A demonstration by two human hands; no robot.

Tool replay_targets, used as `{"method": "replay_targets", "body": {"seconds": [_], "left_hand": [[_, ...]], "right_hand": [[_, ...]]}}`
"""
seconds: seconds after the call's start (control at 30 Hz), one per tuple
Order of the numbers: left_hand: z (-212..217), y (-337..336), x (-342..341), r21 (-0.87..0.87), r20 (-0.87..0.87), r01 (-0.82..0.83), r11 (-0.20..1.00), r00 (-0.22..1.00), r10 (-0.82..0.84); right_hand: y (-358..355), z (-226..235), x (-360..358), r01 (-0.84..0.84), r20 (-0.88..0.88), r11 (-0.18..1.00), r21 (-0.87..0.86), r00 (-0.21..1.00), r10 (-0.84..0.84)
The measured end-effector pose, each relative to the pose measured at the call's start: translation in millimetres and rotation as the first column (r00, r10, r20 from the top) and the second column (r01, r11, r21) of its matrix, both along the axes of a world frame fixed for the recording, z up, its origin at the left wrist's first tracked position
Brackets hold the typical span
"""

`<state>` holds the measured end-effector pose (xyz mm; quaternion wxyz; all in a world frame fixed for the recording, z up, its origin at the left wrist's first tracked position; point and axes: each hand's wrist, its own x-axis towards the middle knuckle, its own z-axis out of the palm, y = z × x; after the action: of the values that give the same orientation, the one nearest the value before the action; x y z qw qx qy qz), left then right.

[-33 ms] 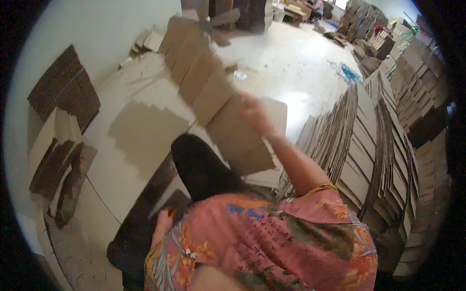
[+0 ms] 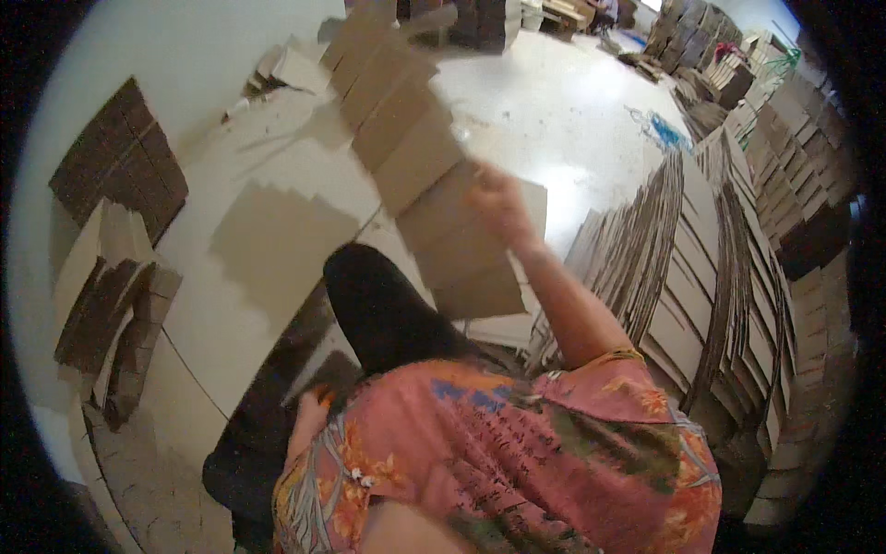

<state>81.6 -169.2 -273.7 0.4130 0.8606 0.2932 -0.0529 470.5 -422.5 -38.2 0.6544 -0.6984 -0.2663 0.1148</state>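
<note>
A long piece of brown corrugated cardboard (image 2: 420, 157), creased into several panels, hangs in front of me, slanting from the upper left down toward my knee. My right hand (image 2: 501, 208) is closed on its right edge, partway along; the hand is slightly blurred. The cardboard's lower panels (image 2: 471, 277) are beside my dark-trousered knee. Low on the left, my left hand (image 2: 311, 411) is by my thigh, next to a small brown flat patch (image 2: 330, 377). Its fingers show only in part, with orange at the tips, and what they hold, if anything, is not visible.
A tall stack of flat cardboard sheets (image 2: 637, 258) stands close on my right, with more cardboard piles (image 2: 784, 175) behind it. Folded cardboard pieces (image 2: 106, 305) and a dark sheet (image 2: 120, 162) lean at the left wall. Blue strapping (image 2: 666, 129) lies on the far floor.
My right hand has moved a little up and to the right, and the cardboard has swung to the right with it. My left hand has hardly moved.
</note>
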Motion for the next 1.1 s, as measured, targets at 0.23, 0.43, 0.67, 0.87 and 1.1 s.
{"method": "replay_targets", "body": {"seconds": [0.23,0.43,0.67,0.87,1.1], "left_hand": [[-43,18,-26,-0.017,0.001,0.097,0.995,0.995,-0.097],[-107,49,-46,0.092,-0.047,0.145,0.985,0.989,-0.141],[-145,67,-71,0.162,-0.507,0.214,0.963,0.856,-0.105],[-133,60,-65,0.100,-0.572,0.192,0.976,0.814,-0.102],[-117,54,-62,0.060,-0.565,0.166,0.984,0.818,-0.104]], "right_hand": [[-40,-6,30,0.502,0.269,0.863,0.057,0.825,-0.498],[-73,-167,105,0.797,0.545,0.502,-0.335,0.599,-0.587],[-78,-238,93,0.656,0.352,0.492,-0.573,0.738,-0.575],[-68,-248,108,0.604,0.454,0.347,-0.718,0.783,-0.425],[-27,-296,135,0.170,0.092,0.138,-0.976,0.889,-0.448]]}}
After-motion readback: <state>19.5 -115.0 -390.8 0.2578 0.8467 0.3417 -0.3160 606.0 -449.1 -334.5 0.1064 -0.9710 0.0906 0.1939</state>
